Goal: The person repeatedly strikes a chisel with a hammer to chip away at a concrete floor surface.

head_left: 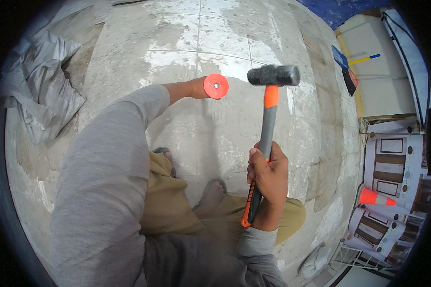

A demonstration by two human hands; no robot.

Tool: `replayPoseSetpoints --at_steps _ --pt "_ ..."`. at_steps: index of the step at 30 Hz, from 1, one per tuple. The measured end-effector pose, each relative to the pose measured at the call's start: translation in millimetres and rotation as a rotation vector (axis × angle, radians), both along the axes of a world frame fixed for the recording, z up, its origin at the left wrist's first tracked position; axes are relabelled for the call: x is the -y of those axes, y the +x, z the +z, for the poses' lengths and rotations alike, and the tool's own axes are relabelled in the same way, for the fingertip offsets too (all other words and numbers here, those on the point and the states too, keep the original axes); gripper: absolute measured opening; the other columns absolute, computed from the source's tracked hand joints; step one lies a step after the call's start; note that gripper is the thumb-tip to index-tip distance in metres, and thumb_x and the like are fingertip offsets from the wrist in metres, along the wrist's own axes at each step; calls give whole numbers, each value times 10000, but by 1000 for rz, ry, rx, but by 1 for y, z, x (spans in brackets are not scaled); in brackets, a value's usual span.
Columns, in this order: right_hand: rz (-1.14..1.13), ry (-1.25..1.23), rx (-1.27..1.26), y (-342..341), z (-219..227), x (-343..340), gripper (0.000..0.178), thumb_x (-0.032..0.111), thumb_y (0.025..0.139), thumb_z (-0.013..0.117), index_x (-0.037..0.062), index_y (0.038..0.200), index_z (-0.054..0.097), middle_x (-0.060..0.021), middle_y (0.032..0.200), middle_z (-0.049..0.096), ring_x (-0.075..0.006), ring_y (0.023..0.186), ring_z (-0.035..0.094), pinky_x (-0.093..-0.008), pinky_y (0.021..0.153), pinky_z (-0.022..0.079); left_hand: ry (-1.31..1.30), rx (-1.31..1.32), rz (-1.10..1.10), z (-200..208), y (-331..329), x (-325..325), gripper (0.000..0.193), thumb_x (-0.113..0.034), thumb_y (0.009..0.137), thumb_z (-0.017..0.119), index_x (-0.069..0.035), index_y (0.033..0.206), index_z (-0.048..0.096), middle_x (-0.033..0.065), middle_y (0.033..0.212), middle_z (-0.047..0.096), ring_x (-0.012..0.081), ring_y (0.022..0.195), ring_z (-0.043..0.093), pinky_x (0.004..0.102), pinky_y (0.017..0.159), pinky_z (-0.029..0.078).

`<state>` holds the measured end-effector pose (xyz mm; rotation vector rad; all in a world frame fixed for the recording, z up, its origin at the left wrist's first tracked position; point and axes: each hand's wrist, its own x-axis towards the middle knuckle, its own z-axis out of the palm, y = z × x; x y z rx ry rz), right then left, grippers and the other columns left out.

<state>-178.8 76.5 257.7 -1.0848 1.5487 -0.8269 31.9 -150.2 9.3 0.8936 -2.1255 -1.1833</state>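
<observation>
My right hand (pixel 274 174) is wrapped round the grey and orange handle of a club hammer (pixel 269 119). The hammer stands upright in view, its dark, scuffed metal head raised above the floor. Farther off and to the left, my left hand (pixel 197 89) grips a chisel with a round red hand guard (pixel 210 91). I see this tool end-on, with its metal striking end in the middle of the disc. The guard covers most of my left fingers, and the chisel's blade is hidden. Hammer head and chisel are apart.
Worn tiles with white patches cover the floor (pixel 177 71). A crumpled pale sack (pixel 45 95) lies at the left. At the right are a blue dustpan (pixel 339 56), a blue-and-yellow stick (pixel 364 59), an orange cone (pixel 376 196) and printed sheets (pixel 390 160). My feet are below the chisel.
</observation>
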Motion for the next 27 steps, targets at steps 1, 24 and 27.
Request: replayPoseSetpoints --at_steps 1,24,27 --pt "-1 -30 13 0 9 1 145 123 895 577 -6 885 512 -22 617 502 -85 432 463 -254 387 399 -6 -4 -9 -2 -4 2 316 -276 812 694 -82 1048 612 91 1005 657 252 927 611 364 827 479" --pt "41 224 -176 -6 -92 8 115 103 885 557 1 857 512 -44 627 502 -117 436 479 -274 393 421 117 168 -154 53 -33 -22 352 -300 820 694 -107 1096 590 126 1066 645 292 998 600 377 886 458" --pt "38 229 -92 -4 -75 0 127 97 877 560 -13 856 501 -42 616 494 -107 429 467 -283 374 414 7 154 -109 0 -11 -3 368 -324 812 703 -102 1085 595 117 1059 648 276 981 602 372 867 467"
